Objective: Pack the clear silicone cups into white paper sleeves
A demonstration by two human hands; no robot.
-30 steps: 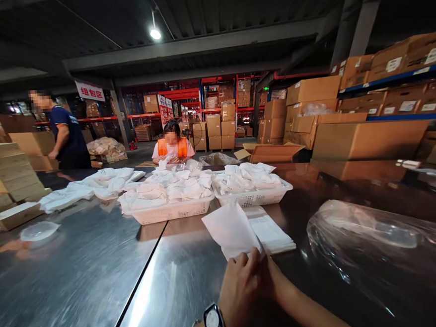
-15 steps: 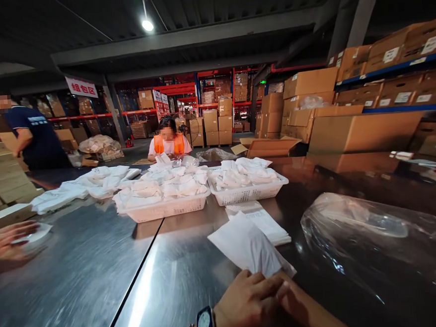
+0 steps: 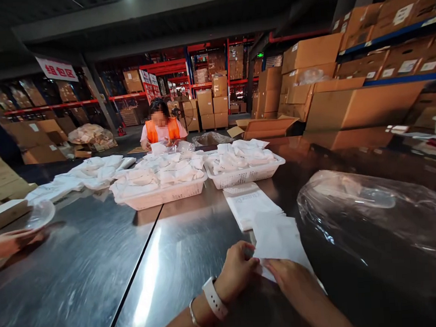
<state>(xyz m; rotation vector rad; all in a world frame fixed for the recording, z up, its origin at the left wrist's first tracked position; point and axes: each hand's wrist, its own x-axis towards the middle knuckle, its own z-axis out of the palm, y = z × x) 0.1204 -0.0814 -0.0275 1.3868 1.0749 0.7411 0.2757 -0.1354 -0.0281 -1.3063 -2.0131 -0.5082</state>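
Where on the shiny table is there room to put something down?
The biggest bare patch is the left panel of the metal table, between the left basket and a co-worker's hand. A smaller patch lies between the seam and the paper stack. It is crowded near both hands, the white sheet and the plastic bag.

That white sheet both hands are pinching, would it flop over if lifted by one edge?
Probably yes: the white sheet looks thin and lies flat on the steel table, so it should sag. It seems very light, as the left hand and right hand hold it by fingertips only. It may slide easily on that shiny surface.
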